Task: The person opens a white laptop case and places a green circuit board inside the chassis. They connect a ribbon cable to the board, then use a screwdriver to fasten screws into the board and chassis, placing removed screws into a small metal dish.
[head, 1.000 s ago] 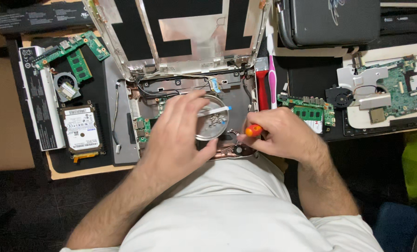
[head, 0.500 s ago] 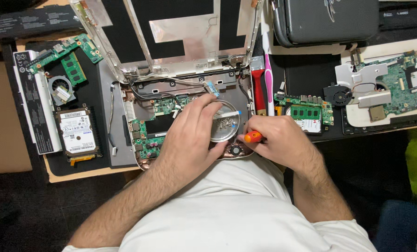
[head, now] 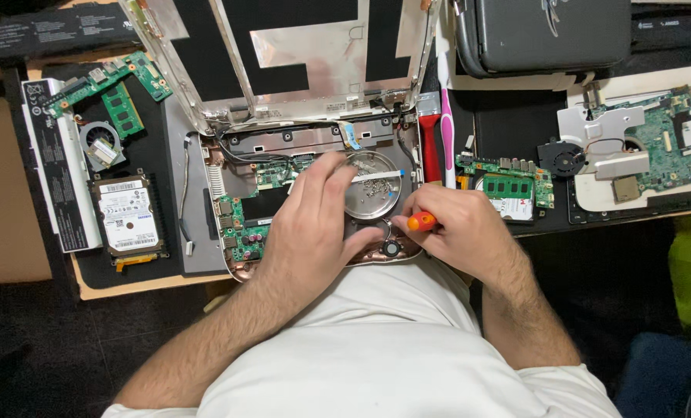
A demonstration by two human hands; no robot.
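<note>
Left hand lying fingers spread, gripping nothing, on the opened laptop base beside a round metal dish of screws, right hand closing around an orange-handled screwdriver at the near edge, hard drive sitting far left.

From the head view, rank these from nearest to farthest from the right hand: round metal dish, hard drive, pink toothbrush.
1. Round metal dish, just left of the right hand.
2. Pink toothbrush, above the hand, beside the laptop hinge.
3. Hard drive, far left on the mat.
</note>
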